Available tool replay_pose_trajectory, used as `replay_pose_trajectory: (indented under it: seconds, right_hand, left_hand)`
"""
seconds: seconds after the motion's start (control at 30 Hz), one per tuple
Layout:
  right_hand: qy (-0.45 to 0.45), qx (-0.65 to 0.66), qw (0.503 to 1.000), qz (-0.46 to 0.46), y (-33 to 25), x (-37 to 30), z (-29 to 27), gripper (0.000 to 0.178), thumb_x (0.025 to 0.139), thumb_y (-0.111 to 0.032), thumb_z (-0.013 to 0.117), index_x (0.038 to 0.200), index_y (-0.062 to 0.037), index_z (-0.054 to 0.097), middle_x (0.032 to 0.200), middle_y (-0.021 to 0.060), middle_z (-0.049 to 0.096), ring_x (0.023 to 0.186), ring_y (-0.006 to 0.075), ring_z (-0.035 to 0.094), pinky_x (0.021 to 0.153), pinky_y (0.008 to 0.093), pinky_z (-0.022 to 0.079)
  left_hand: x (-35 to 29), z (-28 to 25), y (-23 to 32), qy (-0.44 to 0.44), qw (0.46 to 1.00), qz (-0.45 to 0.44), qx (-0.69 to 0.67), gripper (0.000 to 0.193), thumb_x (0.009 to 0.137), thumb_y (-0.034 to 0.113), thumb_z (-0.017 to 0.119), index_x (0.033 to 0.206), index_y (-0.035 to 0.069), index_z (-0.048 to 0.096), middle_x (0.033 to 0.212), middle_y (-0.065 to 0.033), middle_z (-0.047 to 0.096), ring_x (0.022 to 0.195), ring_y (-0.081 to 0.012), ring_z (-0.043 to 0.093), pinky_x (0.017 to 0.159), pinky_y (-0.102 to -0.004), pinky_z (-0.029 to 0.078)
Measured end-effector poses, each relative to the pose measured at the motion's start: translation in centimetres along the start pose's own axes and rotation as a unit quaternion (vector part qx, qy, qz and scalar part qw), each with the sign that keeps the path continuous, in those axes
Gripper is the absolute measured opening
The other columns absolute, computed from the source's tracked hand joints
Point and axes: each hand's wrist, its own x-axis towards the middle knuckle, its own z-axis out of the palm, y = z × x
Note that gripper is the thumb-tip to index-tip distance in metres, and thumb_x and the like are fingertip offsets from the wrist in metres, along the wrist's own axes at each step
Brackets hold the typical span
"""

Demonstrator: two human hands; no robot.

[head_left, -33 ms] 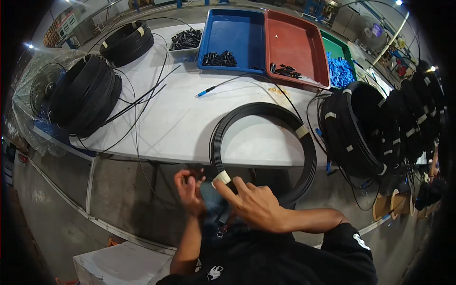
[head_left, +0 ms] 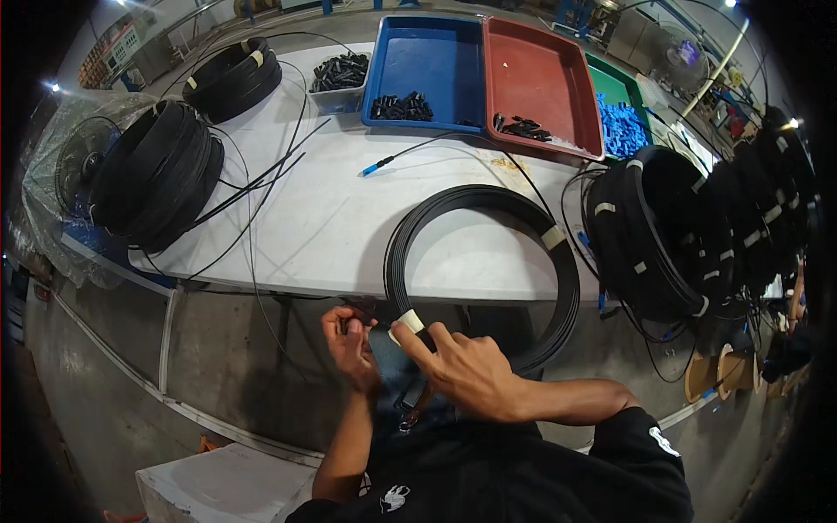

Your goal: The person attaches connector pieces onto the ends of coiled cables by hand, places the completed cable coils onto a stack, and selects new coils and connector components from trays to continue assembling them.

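A coil of black cable (head_left: 571, 288) lies partly on the white table and hangs past its near edge. Cream tape binds it at two spots. At the near-left tape band (head_left: 406, 323), my right hand (head_left: 471, 373) is closed on the coil, its index finger against the tape. Just left of there my left hand (head_left: 350, 350) has its fingers pinched round a small dark thing (head_left: 359, 307), whose kind I cannot make out. A cable end with a blue connector (head_left: 377, 166) rests on the table beyond the coil.
Blue tray (head_left: 427, 65), red tray (head_left: 540, 74) and green tray (head_left: 602, 63) stand at the back, holding small black and blue parts. Beside them is a white bin (head_left: 336, 103) of black parts. More cable coils stand left (head_left: 153, 187) and right (head_left: 632, 235). A white box (head_left: 227, 479) sits below.
My left hand's fingers have shifted slightly, and the dark thing at their tips shows a little more. My right hand and the coil stay nearly in place.
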Motion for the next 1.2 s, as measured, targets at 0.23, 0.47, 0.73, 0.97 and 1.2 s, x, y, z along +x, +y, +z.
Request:
replay_pose_trajectory:
  seconds: [0.23, 0.47, 0.73, 0.97, 1.2]
  right_hand:
    - [-0.024, 0.074, 0.997, -0.02, 1.1, -3.4, -9.8, 0.08, 0.079, -0.011, 0.068, 0.15, -0.0111, 0.032, 0.085, 0.0132, 0.06, 0.063, 0.028, 0.068, 0.044, 0.0385, 0.049]
    - [0.134, 0.118, 0.983, 0.041, 2.5, -5.0, -17.1, 0.076, 0.073, -0.008, 0.073, 0.139, -0.011, 0.037, 0.09, 0.019, 0.067, 0.069, 0.0372, 0.069, 0.056, 0.0452, 0.054]
    - [0.34, 0.395, 0.85, 0.08, 8.8, -7.0, -19.4, 0.064, 0.059, -0.002, 0.067, 0.122, 0.0027, 0.055, 0.083, 0.0079, 0.067, 0.065, 0.0089, 0.064, 0.057, 0.021, 0.049]
    - [0.43, 0.512, 0.738, 0.088, 9.6, -9.8, -16.2, 0.069, 0.058, -0.001, 0.067, 0.125, 0.0013, 0.05, 0.076, 0.0105, 0.067, 0.053, 0.0084, 0.06, 0.046, 0.0181, 0.043]
    - [0.496, 0.611, 0.608, 0.101, 7.9, -10.2, -13.3, 0.068, 0.061, -0.002, 0.067, 0.126, -0.0044, 0.046, 0.079, 0.0142, 0.062, 0.045, 0.0094, 0.053, 0.038, 0.0198, 0.041]
  left_hand:
    - [-1.4, 6.0, 5.6, -0.032, 0.991, 0.118, 0.045, 0.027, 0.091, 0.021, 0.047, 0.106, -0.001, 0.045, 0.114, -0.0177, 0.044, 0.113, -0.0267, 0.05, 0.101, -0.0433, 0.037]
    - [2.6, 11.1, 13.9, -0.103, 0.921, 0.353, 0.132, 0.024, 0.089, 0.021, 0.055, 0.101, 0.001, 0.049, 0.105, -0.0192, 0.05, 0.1, -0.027, 0.05, 0.095, -0.0424, 0.041]
    - [3.1, 13.5, 15.4, -0.185, 0.943, 0.271, 0.061, 0.012, 0.087, 0.009, 0.058, 0.092, 0.0, 0.053, 0.08, -0.012, 0.057, 0.07, -0.0167, 0.051, 0.066, -0.028, 0.041]
    - [-5.7, 9.3, 5.2, -0.103, 0.989, 0.1, 0.047, 0.036, 0.087, 0.022, 0.063, 0.112, 0.004, 0.045, 0.106, -0.0083, 0.047, 0.097, -0.0195, 0.049, 0.081, -0.0342, 0.041]
    - [-3.2, 11.0, 6.3, -0.145, 0.972, 0.042, -0.182, 0.107, 0.08, 0.06, 0.072, 0.154, 0.011, 0.013, 0.156, -0.0119, 0.03, 0.14, -0.0366, 0.036, 0.107, -0.0655, 0.036]
